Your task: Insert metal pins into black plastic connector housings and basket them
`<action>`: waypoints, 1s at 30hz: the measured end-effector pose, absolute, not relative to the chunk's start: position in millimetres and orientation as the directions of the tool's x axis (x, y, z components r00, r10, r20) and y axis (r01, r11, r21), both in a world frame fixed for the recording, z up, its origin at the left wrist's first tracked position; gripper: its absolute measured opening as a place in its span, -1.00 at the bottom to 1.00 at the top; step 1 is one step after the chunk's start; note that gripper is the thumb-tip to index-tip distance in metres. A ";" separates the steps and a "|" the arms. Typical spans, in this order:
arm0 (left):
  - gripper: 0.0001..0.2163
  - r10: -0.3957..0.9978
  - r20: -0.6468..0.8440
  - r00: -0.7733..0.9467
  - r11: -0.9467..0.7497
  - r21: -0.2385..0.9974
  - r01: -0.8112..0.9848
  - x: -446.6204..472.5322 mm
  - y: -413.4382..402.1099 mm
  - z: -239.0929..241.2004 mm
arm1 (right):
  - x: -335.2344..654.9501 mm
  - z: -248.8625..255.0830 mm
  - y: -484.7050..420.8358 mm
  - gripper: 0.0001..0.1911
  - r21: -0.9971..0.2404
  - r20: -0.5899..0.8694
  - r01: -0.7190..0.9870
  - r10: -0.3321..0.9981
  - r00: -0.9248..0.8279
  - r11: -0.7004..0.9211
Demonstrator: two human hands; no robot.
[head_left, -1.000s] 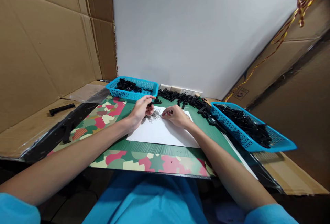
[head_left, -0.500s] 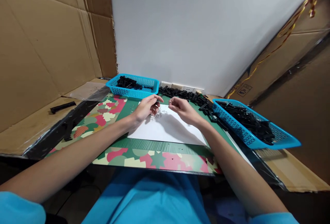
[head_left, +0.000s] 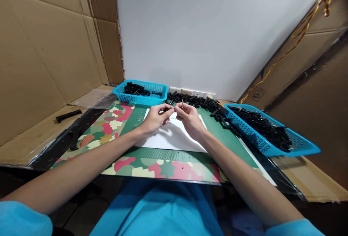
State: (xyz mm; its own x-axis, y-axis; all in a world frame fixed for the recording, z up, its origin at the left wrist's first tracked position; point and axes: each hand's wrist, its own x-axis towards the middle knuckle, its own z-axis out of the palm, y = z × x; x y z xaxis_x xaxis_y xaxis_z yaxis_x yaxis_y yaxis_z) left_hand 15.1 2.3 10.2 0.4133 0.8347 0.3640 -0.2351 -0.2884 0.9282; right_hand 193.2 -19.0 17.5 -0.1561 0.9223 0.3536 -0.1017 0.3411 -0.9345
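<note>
My left hand (head_left: 157, 118) is closed, its fingers pinched round a small black part (head_left: 165, 110) that is mostly hidden. Fingertip to fingertip with it, my right hand (head_left: 189, 117) is pinched too. A thin, dark, pin-like piece (head_left: 182, 102) sticks up at its fingers, too small to name. Both hands are over a white sheet of paper (head_left: 168, 140). Small shiny metal bits lie on the paper, partly hidden behind the hands.
A blue basket (head_left: 153, 100) of black parts stands at the back left, another blue basket (head_left: 252, 139) at the right. Between them runs a heap of black plastic parts (head_left: 198, 100) along the wall. One black piece (head_left: 69, 115) lies on cardboard at the left.
My hands have come together; the right moved left until its fingertips met the left's. The left hand's fingers have closed in further.
</note>
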 end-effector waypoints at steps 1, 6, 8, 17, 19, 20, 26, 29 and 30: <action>-0.67 0.842 0.362 0.401 -0.287 0.928 -0.236 15.3 2.1 10.5 | 193.4 17.5 -19.1 -0.57 -0.936 0.351 -0.092 0.924 -0.152 0.340; -0.69 0.844 0.375 0.384 -0.311 0.925 -0.219 14.6 0.4 12.6 | 198.3 22.8 -20.7 -0.59 -0.926 0.375 -0.028 0.915 -0.151 0.375; -0.71 0.833 0.395 0.387 -0.343 0.918 -0.197 13.3 -0.3 14.0 | 200.8 26.2 -22.0 -0.62 -0.898 0.428 0.044 0.891 -0.154 0.439; -0.78 0.758 0.541 0.365 -0.590 0.807 0.030 7.8 0.2 11.8 | 211.8 39.0 -30.4 -0.77 -0.637 0.609 0.445 0.764 -0.210 0.630; -0.78 0.741 0.555 0.379 -0.618 0.783 0.062 5.9 -1.9 14.3 | 214.1 41.8 -33.0 -0.80 -0.598 0.648 0.466 0.736 -0.197 0.652; -0.78 0.728 0.559 0.397 -0.631 0.773 0.067 4.9 -3.5 16.5 | 214.9 43.3 -34.6 -0.82 -0.576 0.674 0.475 0.715 -0.184 0.665; -0.76 0.661 0.611 0.435 -0.681 0.732 0.006 3.6 -12.0 26.2 | 212.7 46.7 -41.5 -0.83 -0.510 0.789 0.463 0.608 -0.084 0.725; -0.65 0.727 0.564 0.391 -0.575 0.812 -0.102 5.8 -14.0 25.3 | 210.2 44.0 -41.6 -0.80 -0.538 0.768 0.451 0.635 -0.087 0.712; -0.62 0.746 0.543 0.385 -0.539 0.832 -0.129 6.3 -14.7 25.3 | 209.7 43.0 -41.4 -0.81 -0.544 0.758 0.441 0.644 -0.108 0.714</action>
